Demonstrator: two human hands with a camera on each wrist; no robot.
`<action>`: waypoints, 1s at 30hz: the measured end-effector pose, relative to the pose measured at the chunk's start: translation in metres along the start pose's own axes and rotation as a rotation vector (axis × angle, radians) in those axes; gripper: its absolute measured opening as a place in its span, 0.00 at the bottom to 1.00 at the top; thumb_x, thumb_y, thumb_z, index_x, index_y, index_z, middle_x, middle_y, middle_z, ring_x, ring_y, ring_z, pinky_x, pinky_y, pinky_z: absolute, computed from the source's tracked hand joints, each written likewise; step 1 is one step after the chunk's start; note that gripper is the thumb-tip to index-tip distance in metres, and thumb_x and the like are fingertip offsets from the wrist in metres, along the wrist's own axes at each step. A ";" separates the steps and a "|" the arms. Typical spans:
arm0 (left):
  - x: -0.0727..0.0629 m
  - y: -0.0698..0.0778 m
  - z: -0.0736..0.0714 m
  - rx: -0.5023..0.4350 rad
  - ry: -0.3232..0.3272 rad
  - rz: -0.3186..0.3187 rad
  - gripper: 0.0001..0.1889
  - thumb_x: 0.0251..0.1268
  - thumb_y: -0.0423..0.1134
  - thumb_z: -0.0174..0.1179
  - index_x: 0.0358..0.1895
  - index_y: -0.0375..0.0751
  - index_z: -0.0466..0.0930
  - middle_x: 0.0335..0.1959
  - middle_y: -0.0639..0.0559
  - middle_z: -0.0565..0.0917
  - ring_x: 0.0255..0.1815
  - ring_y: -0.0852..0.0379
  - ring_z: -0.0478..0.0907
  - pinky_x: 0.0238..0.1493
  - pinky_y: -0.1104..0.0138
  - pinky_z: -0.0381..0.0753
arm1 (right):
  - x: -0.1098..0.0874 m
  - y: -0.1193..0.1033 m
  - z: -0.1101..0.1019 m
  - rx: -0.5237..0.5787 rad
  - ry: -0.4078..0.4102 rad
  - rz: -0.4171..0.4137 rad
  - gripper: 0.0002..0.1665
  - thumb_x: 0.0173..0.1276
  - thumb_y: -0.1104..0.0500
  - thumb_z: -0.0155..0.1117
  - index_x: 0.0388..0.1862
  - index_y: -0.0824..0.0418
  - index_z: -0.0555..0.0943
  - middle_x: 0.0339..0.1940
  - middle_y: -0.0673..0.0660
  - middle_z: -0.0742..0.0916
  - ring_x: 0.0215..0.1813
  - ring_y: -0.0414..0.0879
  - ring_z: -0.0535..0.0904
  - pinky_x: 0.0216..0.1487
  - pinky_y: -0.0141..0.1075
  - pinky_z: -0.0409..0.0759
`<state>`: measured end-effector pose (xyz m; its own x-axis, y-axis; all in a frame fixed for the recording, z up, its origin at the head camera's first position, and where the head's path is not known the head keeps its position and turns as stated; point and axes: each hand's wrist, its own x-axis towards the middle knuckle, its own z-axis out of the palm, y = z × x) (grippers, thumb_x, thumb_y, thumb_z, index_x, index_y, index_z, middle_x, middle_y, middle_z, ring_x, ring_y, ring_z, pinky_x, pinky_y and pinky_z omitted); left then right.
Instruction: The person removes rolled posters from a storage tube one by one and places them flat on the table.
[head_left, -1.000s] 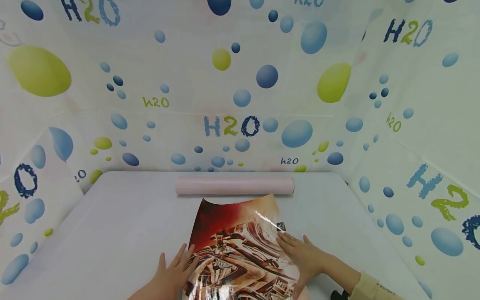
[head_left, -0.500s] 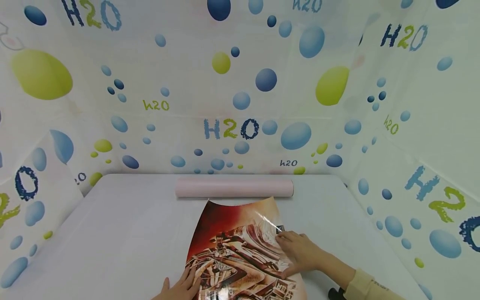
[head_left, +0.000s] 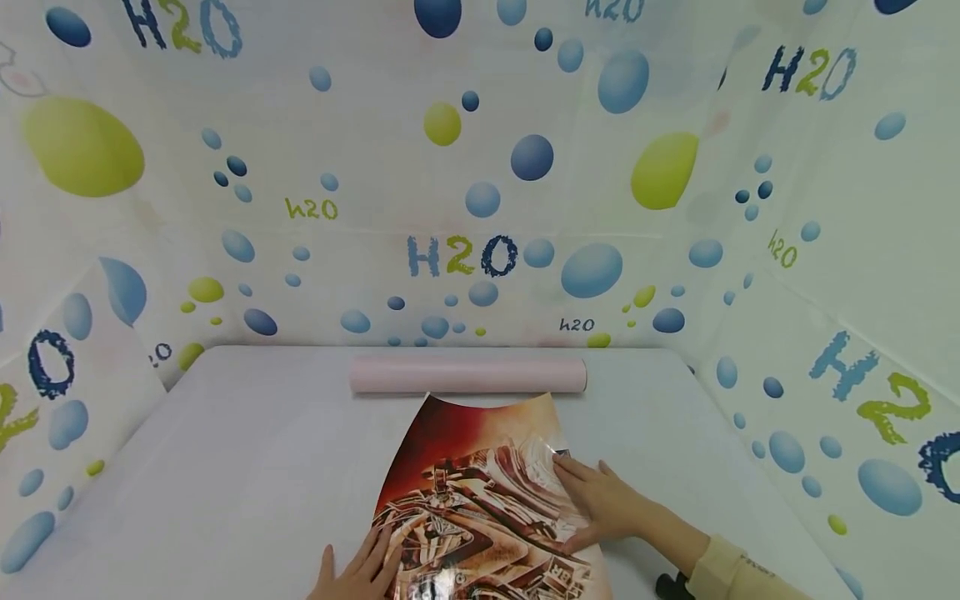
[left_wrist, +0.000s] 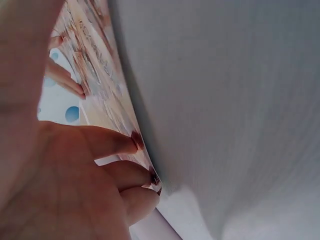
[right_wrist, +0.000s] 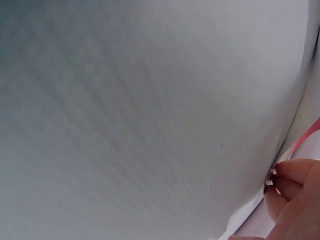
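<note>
A glossy poster (head_left: 480, 492) in red, brown and cream, printed with a dense mechanical-looking picture, lies on the white table with its far edge dipping in a curve. My left hand (head_left: 360, 571) is at its left edge, fingers spread and fingertips on the print; the left wrist view shows those fingertips (left_wrist: 137, 142) along the rim. On the right edge rests my right hand (head_left: 603, 504), fingers extended and thumb lying across the print. In the right wrist view its fingers (right_wrist: 285, 187) meet the sheet's edge. The poster's near end runs out of the head view.
A pale pink roll (head_left: 468, 375) lies crosswise at the back of the white table (head_left: 247, 458), just beyond the poster. Behind and at both sides hangs a white sheet (head_left: 360, 108) with blue and green dots and H2O lettering. A black object (head_left: 672, 587) sits at my right wrist.
My left hand has slid nearer along the left edge. The poster's far left corner has shifted right, so that side slants more. My right thumb has come inward over the print.
</note>
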<state>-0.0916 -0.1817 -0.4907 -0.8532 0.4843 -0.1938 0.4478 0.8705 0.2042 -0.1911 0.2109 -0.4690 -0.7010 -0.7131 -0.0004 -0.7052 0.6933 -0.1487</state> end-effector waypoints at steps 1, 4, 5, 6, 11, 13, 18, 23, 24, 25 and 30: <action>0.000 0.000 -0.001 0.000 0.008 0.002 0.45 0.51 0.74 0.42 0.64 0.43 0.66 0.65 0.38 0.64 0.66 0.42 0.58 0.48 0.28 0.51 | 0.000 0.000 0.000 0.017 -0.013 0.009 0.67 0.41 0.24 0.61 0.67 0.70 0.59 0.70 0.63 0.60 0.66 0.59 0.62 0.50 0.70 0.59; 0.000 0.000 -0.004 -0.005 0.012 0.005 0.46 0.50 0.74 0.43 0.64 0.41 0.66 0.66 0.38 0.62 0.67 0.41 0.57 0.47 0.27 0.50 | 0.001 -0.001 -0.002 0.059 -0.031 0.014 0.68 0.40 0.26 0.64 0.68 0.70 0.56 0.71 0.65 0.58 0.67 0.60 0.59 0.50 0.72 0.56; 0.000 0.001 -0.005 -0.006 0.006 0.006 0.46 0.50 0.74 0.43 0.64 0.41 0.66 0.66 0.38 0.62 0.67 0.41 0.57 0.47 0.27 0.51 | 0.001 -0.001 -0.003 0.071 -0.036 0.013 0.69 0.39 0.27 0.65 0.69 0.70 0.56 0.71 0.65 0.58 0.68 0.60 0.58 0.50 0.72 0.56; 0.000 0.001 -0.006 -0.011 -0.009 0.003 0.46 0.50 0.75 0.43 0.64 0.41 0.65 0.67 0.38 0.61 0.67 0.41 0.56 0.47 0.27 0.50 | 0.002 -0.001 -0.004 0.078 -0.041 0.012 0.70 0.38 0.27 0.66 0.69 0.70 0.55 0.71 0.66 0.57 0.68 0.61 0.57 0.50 0.73 0.55; 0.003 0.004 -0.010 -0.041 -0.090 -0.011 0.46 0.51 0.74 0.42 0.65 0.42 0.64 0.68 0.40 0.60 0.67 0.42 0.56 0.47 0.27 0.49 | 0.007 0.001 -0.005 0.065 -0.095 0.033 0.78 0.30 0.25 0.68 0.71 0.67 0.49 0.72 0.66 0.52 0.70 0.62 0.49 0.50 0.74 0.52; 0.003 0.005 -0.011 -0.053 -0.103 -0.015 0.45 0.51 0.74 0.42 0.65 0.43 0.64 0.68 0.41 0.60 0.67 0.43 0.57 0.48 0.27 0.48 | 0.011 0.001 -0.005 0.028 -0.117 0.049 0.81 0.27 0.23 0.67 0.72 0.65 0.47 0.72 0.66 0.49 0.71 0.63 0.44 0.49 0.76 0.49; 0.003 0.005 -0.010 -0.087 -0.110 -0.018 0.45 0.52 0.74 0.42 0.66 0.44 0.64 0.68 0.42 0.60 0.67 0.42 0.58 0.47 0.25 0.44 | 0.021 0.000 -0.006 -0.062 -0.159 0.086 0.84 0.21 0.21 0.67 0.74 0.57 0.42 0.72 0.67 0.44 0.71 0.65 0.35 0.48 0.78 0.43; 0.003 0.003 -0.006 -0.083 -0.099 -0.014 0.44 0.52 0.74 0.41 0.66 0.47 0.63 0.69 0.44 0.59 0.67 0.43 0.58 0.47 0.25 0.42 | 0.027 -0.003 -0.007 -0.067 -0.233 0.165 0.85 0.18 0.23 0.70 0.74 0.53 0.40 0.73 0.66 0.41 0.71 0.63 0.31 0.50 0.77 0.39; 0.003 0.003 -0.004 -0.062 -0.084 -0.013 0.44 0.52 0.75 0.40 0.66 0.48 0.63 0.69 0.45 0.60 0.66 0.44 0.59 0.47 0.25 0.43 | 0.028 -0.004 -0.007 -0.063 -0.247 0.179 0.85 0.18 0.24 0.71 0.74 0.52 0.40 0.72 0.67 0.41 0.71 0.63 0.31 0.50 0.77 0.39; 0.002 0.003 -0.002 -0.033 -0.063 -0.010 0.44 0.51 0.75 0.38 0.66 0.49 0.64 0.68 0.46 0.61 0.66 0.45 0.59 0.47 0.26 0.44 | 0.029 -0.004 -0.008 -0.061 -0.259 0.193 0.86 0.18 0.24 0.71 0.74 0.52 0.39 0.73 0.66 0.41 0.71 0.63 0.32 0.50 0.76 0.39; -0.003 0.007 0.009 0.145 0.093 0.011 0.46 0.49 0.78 0.30 0.65 0.52 0.65 0.67 0.50 0.64 0.65 0.49 0.63 0.49 0.28 0.48 | 0.031 -0.003 -0.009 -0.079 -0.299 0.228 0.86 0.18 0.23 0.70 0.74 0.50 0.37 0.73 0.65 0.40 0.72 0.61 0.34 0.51 0.76 0.41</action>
<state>-0.0833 -0.1766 -0.4969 -0.8660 0.4896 -0.1014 0.4855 0.8719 0.0639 -0.2116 0.1873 -0.4599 -0.7869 -0.5309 -0.3147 -0.5493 0.8349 -0.0350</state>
